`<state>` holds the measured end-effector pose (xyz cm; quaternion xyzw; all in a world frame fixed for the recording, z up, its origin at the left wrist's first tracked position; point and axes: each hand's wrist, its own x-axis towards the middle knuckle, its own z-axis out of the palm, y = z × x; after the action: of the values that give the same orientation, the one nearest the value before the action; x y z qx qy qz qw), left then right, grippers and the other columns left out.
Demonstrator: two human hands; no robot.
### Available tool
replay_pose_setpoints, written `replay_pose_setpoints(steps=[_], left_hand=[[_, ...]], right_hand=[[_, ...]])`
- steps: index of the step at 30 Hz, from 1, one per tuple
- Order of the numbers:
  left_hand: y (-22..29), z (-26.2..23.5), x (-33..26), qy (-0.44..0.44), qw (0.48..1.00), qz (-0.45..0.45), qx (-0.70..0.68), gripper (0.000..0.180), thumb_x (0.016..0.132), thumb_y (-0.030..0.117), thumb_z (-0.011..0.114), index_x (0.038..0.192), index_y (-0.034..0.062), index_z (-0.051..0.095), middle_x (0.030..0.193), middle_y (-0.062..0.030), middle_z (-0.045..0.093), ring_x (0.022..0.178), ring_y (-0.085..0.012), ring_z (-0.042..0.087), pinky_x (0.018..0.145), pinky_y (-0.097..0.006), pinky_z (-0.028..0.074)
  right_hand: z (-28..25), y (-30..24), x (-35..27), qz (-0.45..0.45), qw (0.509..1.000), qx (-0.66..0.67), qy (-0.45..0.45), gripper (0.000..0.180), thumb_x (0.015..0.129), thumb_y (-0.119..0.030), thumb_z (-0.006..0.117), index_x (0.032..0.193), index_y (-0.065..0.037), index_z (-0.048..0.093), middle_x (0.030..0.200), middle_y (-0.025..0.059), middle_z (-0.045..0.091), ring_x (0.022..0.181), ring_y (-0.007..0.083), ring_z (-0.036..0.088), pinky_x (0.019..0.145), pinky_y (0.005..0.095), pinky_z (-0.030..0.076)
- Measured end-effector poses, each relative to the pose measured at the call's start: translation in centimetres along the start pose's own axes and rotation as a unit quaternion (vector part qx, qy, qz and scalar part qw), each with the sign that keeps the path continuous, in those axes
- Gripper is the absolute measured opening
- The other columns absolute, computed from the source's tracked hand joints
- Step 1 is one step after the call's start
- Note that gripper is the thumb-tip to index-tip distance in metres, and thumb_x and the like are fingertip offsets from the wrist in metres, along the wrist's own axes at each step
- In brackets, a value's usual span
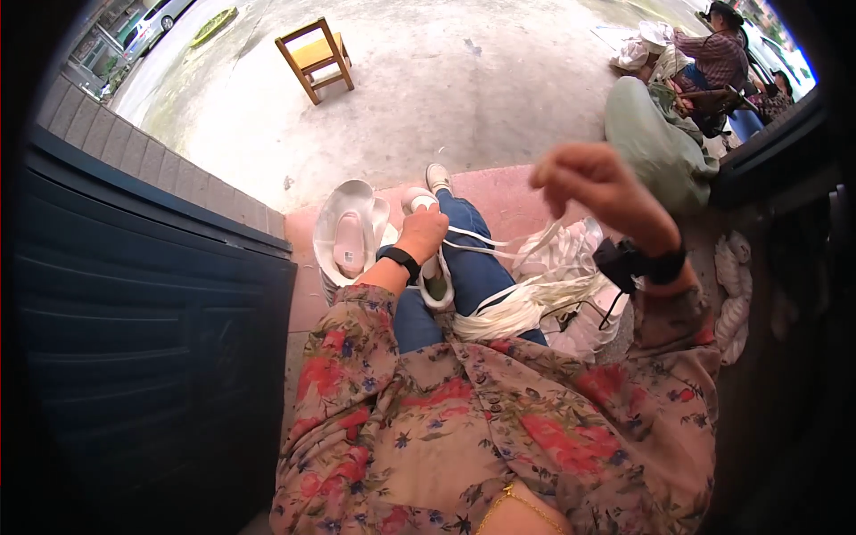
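Note:
A white shoe [437,290] rests on my lap, its opening toward me. My left hand [423,236] is closed over the middle of the shoe, hiding its lacing; the fingertips are partly out of sight. White shoelaces [481,242] stretch from the shoe to the right. Raised on that side is my right hand [588,183], smeared by motion, its fingers curled with a lace seeming to run up into them. A bundle of loose white laces [517,308] is draped over my right thigh.
Stacked white shoes or uppers [343,227] stand left of my legs. More pale shoes [580,325] lie at the right, near a green sack [655,143]. A wooden chair [315,58] stands ahead. A dark door [160,339] flanks my left; people [713,58] sit at far right.

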<state>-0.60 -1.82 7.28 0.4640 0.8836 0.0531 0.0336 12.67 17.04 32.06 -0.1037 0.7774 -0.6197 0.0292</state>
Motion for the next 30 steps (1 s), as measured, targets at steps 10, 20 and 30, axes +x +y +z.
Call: replay_pose_setpoints(steps=[10, 20, 30], left_hand=[[0.2, 0.5, 0.1, -0.075, 0.958, 0.136, 0.243, 0.016, 0.067, 0.017, 0.058, 0.073, 0.0042, 0.066, 0.076, -0.0078, 0.06, 0.077, -0.022, 0.056, 0.055, -0.031, 0.049], [-3.2, 0.8, -0.2, -0.025, 0.957, 0.226, 0.178, 0.01, 0.069, 0.012, 0.054, 0.072, 0.0042, 0.06, 0.075, -0.0097, 0.058, 0.077, -0.0218, 0.056, 0.062, -0.03, 0.049], [-3.2, 2.0, -0.7, 0.124, 0.963, -0.048, -0.233, 0.011, 0.071, 0.011, 0.055, 0.074, 0.001, 0.059, 0.075, -0.0174, 0.057, 0.075, -0.0328, 0.055, 0.07, -0.039, 0.046]], right_hand=[[12.9, 23.2, 0.2, -0.126, 0.918, -0.368, -0.075, 0.012, 0.077, -0.016, 0.054, 0.077, -0.005, 0.06, 0.101, 0.0082, 0.052, 0.083, 0.0256, 0.054, 0.071, 0.034, 0.045], [14.6, 23.5, 2.1, -0.165, 0.848, -0.49, -0.114, 0.008, 0.069, -0.014, 0.054, 0.067, -0.009, 0.06, 0.095, 0.0112, 0.053, 0.085, 0.0223, 0.051, 0.069, 0.0323, 0.043], [14.4, 24.9, 3.0, -0.055, 0.916, -0.388, -0.09, 0.013, 0.07, -0.012, 0.056, 0.071, 0.001, 0.06, 0.081, 0.0172, 0.056, 0.077, 0.0326, 0.058, 0.069, 0.0379, 0.047]])
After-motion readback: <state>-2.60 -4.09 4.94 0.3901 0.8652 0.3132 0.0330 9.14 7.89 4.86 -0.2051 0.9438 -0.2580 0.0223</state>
